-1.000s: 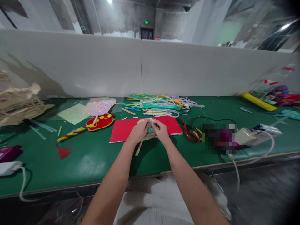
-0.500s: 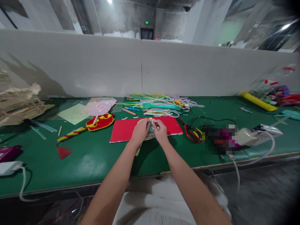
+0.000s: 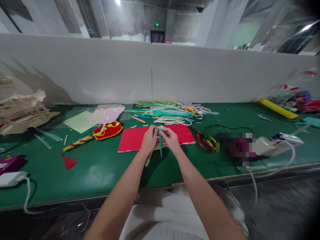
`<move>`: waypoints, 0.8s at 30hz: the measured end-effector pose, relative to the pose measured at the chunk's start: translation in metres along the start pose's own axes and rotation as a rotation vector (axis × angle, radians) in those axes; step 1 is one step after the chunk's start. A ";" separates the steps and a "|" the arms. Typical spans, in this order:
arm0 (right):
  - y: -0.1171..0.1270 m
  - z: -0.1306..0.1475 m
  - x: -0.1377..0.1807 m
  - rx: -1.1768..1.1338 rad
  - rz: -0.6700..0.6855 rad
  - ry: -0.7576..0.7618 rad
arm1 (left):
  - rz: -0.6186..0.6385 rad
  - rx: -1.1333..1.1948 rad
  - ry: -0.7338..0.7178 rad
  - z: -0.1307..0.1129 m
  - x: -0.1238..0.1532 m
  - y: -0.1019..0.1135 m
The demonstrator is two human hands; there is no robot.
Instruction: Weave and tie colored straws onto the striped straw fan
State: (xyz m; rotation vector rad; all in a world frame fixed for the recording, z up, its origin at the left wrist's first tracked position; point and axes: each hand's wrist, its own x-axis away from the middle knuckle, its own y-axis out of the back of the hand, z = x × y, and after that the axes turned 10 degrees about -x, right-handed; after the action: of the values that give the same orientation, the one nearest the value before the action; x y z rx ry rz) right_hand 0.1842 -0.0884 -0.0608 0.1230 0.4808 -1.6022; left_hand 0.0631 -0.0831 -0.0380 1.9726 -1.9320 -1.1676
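Checking both hands: what does each hold, and how far along does it look? (A)

Both are up over the red sheet [image 3: 131, 139], mid-table [image 3: 105, 170]; left hand [image 3: 149, 140] & right hand [image 3: 172, 139] meet fingertip to fingertip; each grip is narrow, pinched on the top end of a teal strand [image 3: 160, 148]; the strand hangs down btwn the wrists, lower end free. (B)

And the round piece? (A)

The round woven piece [image 3: 163, 143] sits just behind the strand, mostly hidden by the hands; a slice of pale striped weave shows btwn them; its striped tail [image 3: 149, 160] pokes out below the left hand toward the near table edge; can't tell whether it rests on the sheet or is lifted off it, nor which fingers press its rim. (B)

So what's done vs. left? (A)

My read: disc body & tail look made; the teal strand seems caught only at its top, most of its length unworked; so that strand is at its start, w/ nearly all of it left to work in; whether more strands are wanted, no telling. (B)

Stock nearby? (A)

Plenty; a pile of coloured strands [image 3: 165, 112] lies just beyond the sheet; a red-and-yellow felt ornament [image 3: 107, 130] is to the left, apart; red & black cables [image 3: 206, 141] are just right of the sheet; no hand on any of them. (B)
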 end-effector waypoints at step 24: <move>0.006 0.012 0.002 0.149 0.109 0.072 | -0.020 0.063 0.032 0.007 -0.007 0.008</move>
State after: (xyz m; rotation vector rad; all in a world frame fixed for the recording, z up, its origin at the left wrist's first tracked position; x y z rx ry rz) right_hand 0.1919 -0.0955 -0.0517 0.3154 0.4030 -1.5295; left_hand 0.0533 -0.0757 -0.0352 2.0338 -1.9605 -1.0866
